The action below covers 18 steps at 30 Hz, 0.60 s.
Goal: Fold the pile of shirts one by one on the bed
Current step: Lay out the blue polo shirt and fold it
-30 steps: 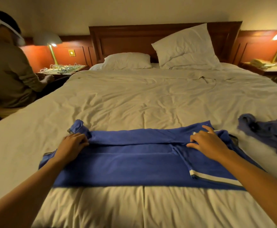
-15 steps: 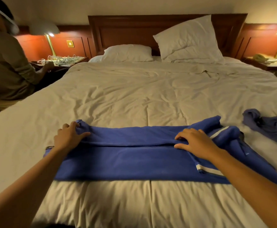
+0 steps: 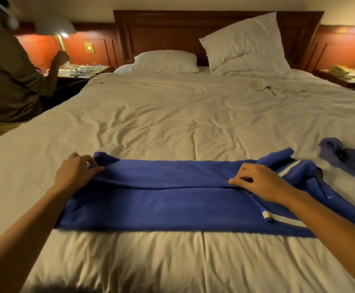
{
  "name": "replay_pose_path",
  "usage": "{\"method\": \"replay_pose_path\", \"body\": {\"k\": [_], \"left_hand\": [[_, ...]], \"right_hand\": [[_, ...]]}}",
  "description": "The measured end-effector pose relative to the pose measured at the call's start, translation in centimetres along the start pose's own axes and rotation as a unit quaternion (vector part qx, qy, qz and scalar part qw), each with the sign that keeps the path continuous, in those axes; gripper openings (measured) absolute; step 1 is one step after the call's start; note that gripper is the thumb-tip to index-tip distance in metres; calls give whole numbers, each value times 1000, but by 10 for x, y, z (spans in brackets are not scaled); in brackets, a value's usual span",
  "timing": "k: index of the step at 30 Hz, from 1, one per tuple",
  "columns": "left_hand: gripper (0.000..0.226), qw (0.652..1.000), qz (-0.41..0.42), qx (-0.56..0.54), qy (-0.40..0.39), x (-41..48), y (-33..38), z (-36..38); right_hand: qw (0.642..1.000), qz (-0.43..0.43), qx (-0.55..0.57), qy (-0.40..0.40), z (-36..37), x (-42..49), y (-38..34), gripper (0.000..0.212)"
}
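Observation:
A blue shirt [image 3: 172, 199] with white stripes lies spread sideways across the near part of the white bed [image 3: 172, 115], its far edge folded over toward me. My left hand [image 3: 75, 172] pinches the folded edge at the shirt's left end. My right hand [image 3: 258, 180] has its fingers curled on the same fold near the right end, beside the striped sleeve. A second, darker blue shirt [image 3: 349, 159] lies crumpled at the right edge of the bed.
Two white pillows [image 3: 244, 45] lean at the wooden headboard. A person [image 3: 7, 77] sits at the left by a nightstand [image 3: 83, 70] with cables and a lamp. Another nightstand [image 3: 349, 75] with a phone stands at the right.
Both hands have slid along the folded far edge and now pinch it; the right hand moved left toward the middle. The person at the left raised a hand.

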<state>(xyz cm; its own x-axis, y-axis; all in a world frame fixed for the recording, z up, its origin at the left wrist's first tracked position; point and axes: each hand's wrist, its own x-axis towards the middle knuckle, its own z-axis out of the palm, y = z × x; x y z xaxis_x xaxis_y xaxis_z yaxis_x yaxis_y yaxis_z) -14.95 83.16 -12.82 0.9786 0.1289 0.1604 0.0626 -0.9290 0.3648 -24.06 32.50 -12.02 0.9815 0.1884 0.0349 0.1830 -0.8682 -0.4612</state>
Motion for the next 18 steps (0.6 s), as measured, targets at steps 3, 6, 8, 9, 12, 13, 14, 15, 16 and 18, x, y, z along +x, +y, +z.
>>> {"method": "replay_pose_path", "body": {"k": [3, 6, 8, 9, 12, 13, 14, 15, 16, 18], "left_hand": [[42, 995, 24, 30, 94, 1, 22, 12], [55, 997, 35, 36, 61, 11, 38, 22], [47, 997, -4, 72, 8, 21, 34, 29], [40, 997, -23, 74, -2, 24, 29, 31], [34, 998, -51, -29, 39, 34, 18, 29], [35, 994, -61, -81, 49, 38, 16, 25], [36, 985, -70, -147, 54, 42, 16, 20], [37, 969, -72, -230, 48, 44, 15, 15], [40, 945, -69, -319, 22, 44, 15, 10], [49, 900, -52, -428, -57, 45, 11, 2]], "right_hand": [[994, 9, 41, 96, 14, 15, -21, 28], [993, 45, 75, 74, 40, 41, -45, 33], [994, 92, 60, 5, 59, 56, -56, 54], [993, 112, 25, -27, 70, 61, -59, 60], [985, 143, -68, -70, 92, 65, -57, 64], [984, 141, -78, -70, 95, 63, -56, 65], [984, 139, -85, -68, 96, 62, -55, 66], [984, 138, -92, -66, 97, 60, -54, 66], [983, 138, -99, -65, 98, 59, -54, 67], [982, 138, -113, -60, 99, 59, -54, 70]]}}
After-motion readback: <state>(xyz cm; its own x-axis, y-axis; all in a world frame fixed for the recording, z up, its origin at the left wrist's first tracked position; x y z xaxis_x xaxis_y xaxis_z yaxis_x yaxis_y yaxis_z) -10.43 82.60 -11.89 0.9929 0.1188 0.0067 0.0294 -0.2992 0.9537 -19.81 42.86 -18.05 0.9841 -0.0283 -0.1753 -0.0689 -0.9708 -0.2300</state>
